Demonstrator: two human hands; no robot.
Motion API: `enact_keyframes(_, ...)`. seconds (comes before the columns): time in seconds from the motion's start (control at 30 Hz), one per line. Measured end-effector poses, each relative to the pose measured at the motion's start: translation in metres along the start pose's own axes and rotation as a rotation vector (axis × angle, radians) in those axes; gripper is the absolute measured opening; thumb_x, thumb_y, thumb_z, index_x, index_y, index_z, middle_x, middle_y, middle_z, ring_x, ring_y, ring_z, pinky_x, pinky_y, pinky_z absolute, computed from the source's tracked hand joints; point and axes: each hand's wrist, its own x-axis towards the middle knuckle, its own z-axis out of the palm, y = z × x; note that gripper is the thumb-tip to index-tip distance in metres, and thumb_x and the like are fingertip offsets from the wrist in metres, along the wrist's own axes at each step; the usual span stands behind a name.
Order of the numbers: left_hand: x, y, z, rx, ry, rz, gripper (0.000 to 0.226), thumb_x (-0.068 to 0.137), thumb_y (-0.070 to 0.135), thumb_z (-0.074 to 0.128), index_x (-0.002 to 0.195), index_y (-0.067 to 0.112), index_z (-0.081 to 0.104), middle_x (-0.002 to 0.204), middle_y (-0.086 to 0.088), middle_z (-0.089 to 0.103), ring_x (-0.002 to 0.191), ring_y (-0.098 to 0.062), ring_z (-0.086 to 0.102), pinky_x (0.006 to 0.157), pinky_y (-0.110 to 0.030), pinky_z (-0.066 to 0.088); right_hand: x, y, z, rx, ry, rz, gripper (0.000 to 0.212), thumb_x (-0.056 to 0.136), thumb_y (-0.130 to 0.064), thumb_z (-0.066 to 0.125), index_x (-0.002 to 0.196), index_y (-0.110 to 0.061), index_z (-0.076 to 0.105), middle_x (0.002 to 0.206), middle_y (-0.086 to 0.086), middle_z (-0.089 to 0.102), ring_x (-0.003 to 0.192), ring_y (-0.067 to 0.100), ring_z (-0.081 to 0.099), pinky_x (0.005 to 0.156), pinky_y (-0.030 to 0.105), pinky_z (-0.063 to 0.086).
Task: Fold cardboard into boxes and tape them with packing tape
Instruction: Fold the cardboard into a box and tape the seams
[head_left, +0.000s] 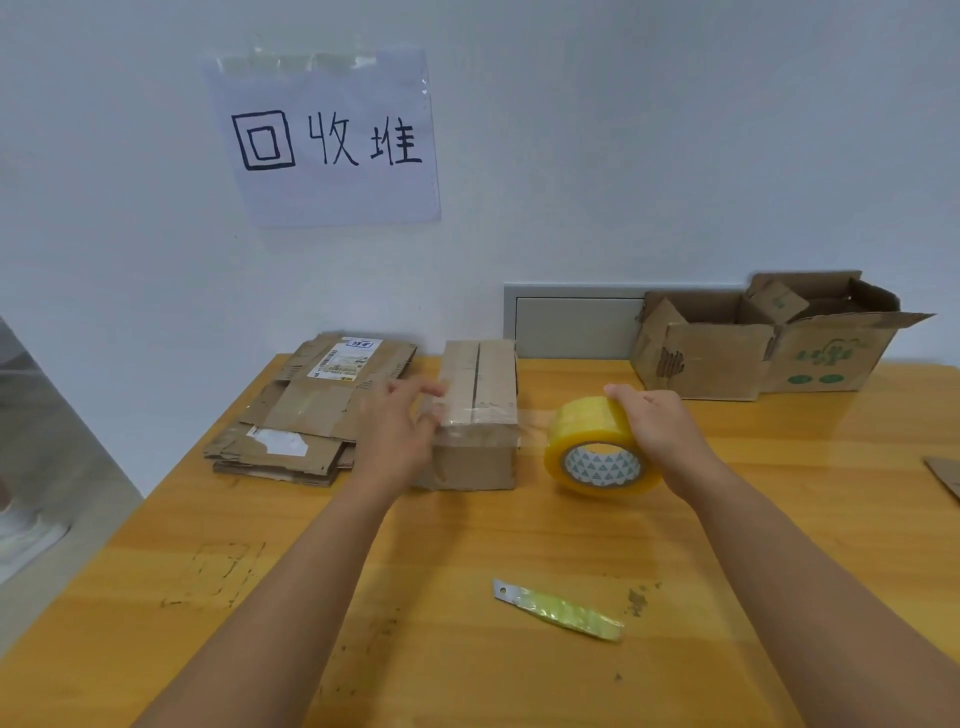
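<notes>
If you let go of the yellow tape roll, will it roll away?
Probably not far. The tape roll is round and stands on its edge on the table, so it could roll. But a clear strip seems to run from it to the small box, which would likely hold it back. The right hand grips it now.

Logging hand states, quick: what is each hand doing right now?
Left hand: open, fingers pressing tape onto the box.
Right hand: gripping the tape roll.
</notes>
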Motion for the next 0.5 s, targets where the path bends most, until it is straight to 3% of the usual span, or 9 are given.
enact_keyframes(0.07,-0.003,-0.004,0.005,0.273,0.063,0.349,0.019,0.085,0.001,0.068,0.092,0.018,0.073,0.106,-0.003,0.059,0.103,-0.026,0.047,0.083,-0.034,0.036,0.000,-0.001,0.000,-0.010,-0.004,0.018,0.042,0.093,-0.048,0.055,0.070,-0.017,0.040,0.071,0.009,0.038,0.067,0.024,0.043,0.064,0.037,0.032)
enact_keyframes(0.13,-0.008,-0.005,0.009,0.458,0.047,0.529,0.024,0.073,-0.007,0.069,0.090,0.009,0.072,0.101,-0.010,0.066,0.093,-0.033,0.058,0.072,-0.037,0.044,0.000,-0.002,0.000,-0.022,-0.006,0.029,0.041,0.094,-0.049,0.054,0.077,-0.012,0.045,0.077,0.011,0.039,0.070,0.024,0.043,0.065,0.037,0.031)
enact_keyframes(0.2,-0.015,-0.002,0.011,0.579,0.016,0.531,0.030,0.072,0.001,0.070,0.101,0.009,0.069,0.100,-0.010,0.066,0.087,-0.030,0.060,0.065,-0.033,0.042,0.000,-0.002,0.000,-0.017,-0.018,0.044,0.051,0.094,-0.049,0.054,0.085,0.002,0.055,0.084,0.017,0.045,0.075,0.029,0.047,0.070,0.038,0.032)
enact_keyframes(0.27,-0.022,0.001,0.014,0.640,0.032,0.511,0.039,0.078,0.017,0.068,0.117,0.018,0.064,0.097,-0.007,0.063,0.082,-0.026,0.058,0.063,-0.032,0.041,-0.001,-0.004,-0.001,-0.020,-0.035,0.058,0.062,0.095,-0.049,0.054,0.112,0.011,0.061,0.110,0.033,0.058,0.097,0.039,0.058,0.080,0.042,0.041)
enact_keyframes(0.33,-0.027,0.004,0.018,0.715,0.001,0.496,0.044,0.081,0.030,0.061,0.124,0.027,0.057,0.098,-0.005,0.058,0.085,-0.025,0.056,0.069,-0.035,0.045,-0.002,-0.006,-0.003,-0.035,-0.072,0.049,0.062,0.094,-0.052,0.054,0.120,0.005,0.061,0.135,0.026,0.054,0.111,0.037,0.055,0.096,0.047,0.043)
enact_keyframes(0.43,-0.031,0.007,0.026,0.769,-0.033,0.520,0.047,0.079,0.033,0.063,0.124,0.022,0.056,0.112,-0.007,0.058,0.102,-0.027,0.056,0.085,-0.037,0.049,-0.005,-0.006,-0.010,-0.038,-0.159,0.020,0.065,0.089,-0.058,0.059,0.127,-0.006,0.062,0.141,0.011,0.054,0.112,0.026,0.053,0.093,0.043,0.041)
enact_keyframes(0.5,-0.031,0.006,0.031,0.756,-0.038,0.549,0.046,0.078,0.027,0.069,0.121,0.017,0.058,0.117,-0.007,0.060,0.106,-0.027,0.058,0.087,-0.038,0.051,-0.006,-0.004,-0.016,-0.048,-0.234,-0.015,0.085,0.076,-0.073,0.063,0.133,-0.010,0.059,0.144,0.009,0.052,0.120,0.024,0.052,0.099,0.040,0.041)
